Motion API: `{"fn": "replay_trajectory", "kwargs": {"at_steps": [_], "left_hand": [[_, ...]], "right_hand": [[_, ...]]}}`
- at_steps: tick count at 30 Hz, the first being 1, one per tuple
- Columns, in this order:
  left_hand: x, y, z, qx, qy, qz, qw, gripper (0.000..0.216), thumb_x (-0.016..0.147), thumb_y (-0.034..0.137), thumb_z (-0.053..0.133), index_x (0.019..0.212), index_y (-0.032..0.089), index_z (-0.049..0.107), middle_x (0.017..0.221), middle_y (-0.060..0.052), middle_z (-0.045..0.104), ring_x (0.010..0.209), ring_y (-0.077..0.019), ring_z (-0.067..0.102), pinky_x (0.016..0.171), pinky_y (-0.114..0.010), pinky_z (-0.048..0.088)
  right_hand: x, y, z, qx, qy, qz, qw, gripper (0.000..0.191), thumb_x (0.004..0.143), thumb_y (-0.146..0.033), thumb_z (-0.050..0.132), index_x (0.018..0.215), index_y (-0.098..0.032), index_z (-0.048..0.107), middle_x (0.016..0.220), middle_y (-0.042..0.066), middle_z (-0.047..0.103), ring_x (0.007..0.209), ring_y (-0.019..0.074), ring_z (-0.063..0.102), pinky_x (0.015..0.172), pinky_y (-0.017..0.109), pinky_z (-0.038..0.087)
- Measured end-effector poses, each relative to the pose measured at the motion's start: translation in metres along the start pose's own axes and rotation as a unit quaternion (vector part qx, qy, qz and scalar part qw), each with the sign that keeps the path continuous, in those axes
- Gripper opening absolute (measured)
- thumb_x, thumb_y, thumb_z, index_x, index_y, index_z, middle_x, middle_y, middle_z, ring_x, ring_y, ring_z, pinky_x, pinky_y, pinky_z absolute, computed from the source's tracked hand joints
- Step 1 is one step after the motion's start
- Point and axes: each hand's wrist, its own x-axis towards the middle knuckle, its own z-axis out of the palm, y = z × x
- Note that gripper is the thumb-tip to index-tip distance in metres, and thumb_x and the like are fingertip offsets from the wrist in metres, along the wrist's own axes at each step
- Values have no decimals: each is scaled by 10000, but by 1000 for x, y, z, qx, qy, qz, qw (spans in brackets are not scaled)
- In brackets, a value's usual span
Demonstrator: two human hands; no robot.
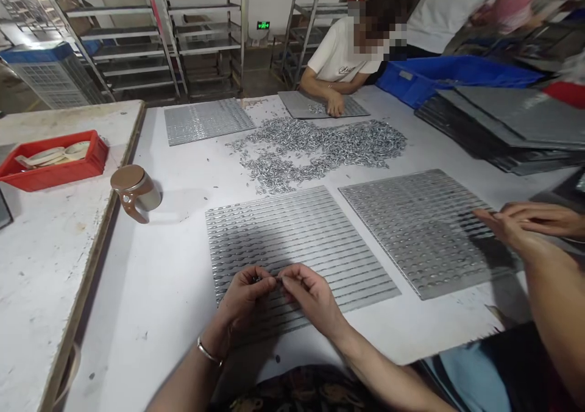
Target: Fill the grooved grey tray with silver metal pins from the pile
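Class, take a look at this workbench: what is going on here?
The person's left hand and right hand meet fingertip to fingertip over a ribbed grey tray, pinching something too small to identify. A pile of small metal pieces lies mid-table. A co-worker's hands reach over a second tray; another person works a far tray.

left of grooved tray: bare worktop, open out to its edge; mug stands far-left, well apart.
behind grooved tray: pile of metal pieces spreads across, blocks a straight reach.
right of grooved tray: second tray just beside, narrow gap; co-worker's hands rest on its far side.
near edge of grooved tray: left hand and right hand over it, fingers pinched, tips touching.
front-right of grooved tray: bare worktop strip, free.
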Motion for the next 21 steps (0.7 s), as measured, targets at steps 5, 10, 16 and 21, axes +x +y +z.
{"fn": "replay_trajectory", "kwargs": {"at_steps": [5, 10, 16, 21], "left_hand": [[-1, 24, -8, -92, 73, 44, 992, 375, 702, 323, 802, 990, 103, 705, 840, -80, 691, 567, -81, 500, 420, -180, 292], [-5, 35, -15, -74, 81, 70, 991, 386, 689, 321, 835, 973, 134, 653, 781, -55, 690, 511, -60, 447, 397, -157, 263], [0, 28, -18, -43, 78, 48, 995, 435, 638, 436, 884, 857, 138, 656, 673, 3, 632, 458, -32, 405, 375, -142, 231], [2, 23, -21, -31, 67, 35, 997, 437, 600, 392, 913, 892, 117, 738, 723, -25, 658, 523, -43, 464, 445, -154, 310]], "right_hand": [[9, 10, -9, -66, -23, 28, 997, 283, 860, -483, 628, 837, -201, 638, 658, -16, 607, 518, 123, 557, 485, 244, 488], [10, 17, -7, -277, -116, -53, 952, 132, 859, -243, 595, 785, -224, 703, 664, -14, 642, 642, 155, 600, 592, 257, 448], [14, 16, 5, -375, -119, -51, 918, 172, 811, -114, 532, 703, -207, 629, 705, -3, 663, 692, 160, 600, 638, 258, 386], [19, 15, 7, -372, -99, 4, 923, 197, 737, -62, 546, 864, -211, 568, 636, -50, 605, 610, 142, 558, 581, 245, 341]]}}
